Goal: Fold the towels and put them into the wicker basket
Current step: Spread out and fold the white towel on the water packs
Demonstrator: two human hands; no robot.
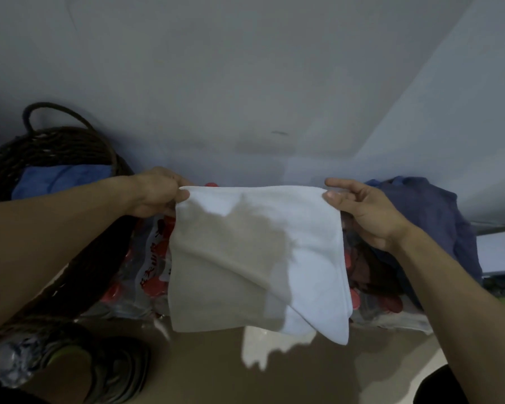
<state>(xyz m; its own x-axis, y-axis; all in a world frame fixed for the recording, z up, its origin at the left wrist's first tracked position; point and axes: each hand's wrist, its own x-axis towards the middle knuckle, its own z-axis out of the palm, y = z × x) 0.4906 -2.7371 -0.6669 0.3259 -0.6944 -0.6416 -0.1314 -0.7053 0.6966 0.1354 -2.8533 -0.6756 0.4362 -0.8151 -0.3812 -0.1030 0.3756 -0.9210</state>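
A white towel hangs folded in the air at the centre, its top edge stretched level. My left hand pinches its top left corner and my right hand pinches its top right corner between thumb and forefinger. The dark wicker basket with a loop handle stands at the left by the wall, behind my left forearm; a blue towel lies inside it. A heap of dark blue towels lies at the right, behind my right hand.
A clear plastic bag with red printing lies under the hanging towel. A crumpled plastic bottle and a dark shoe sit at the lower left on the brown floor. A grey wall rises close behind.
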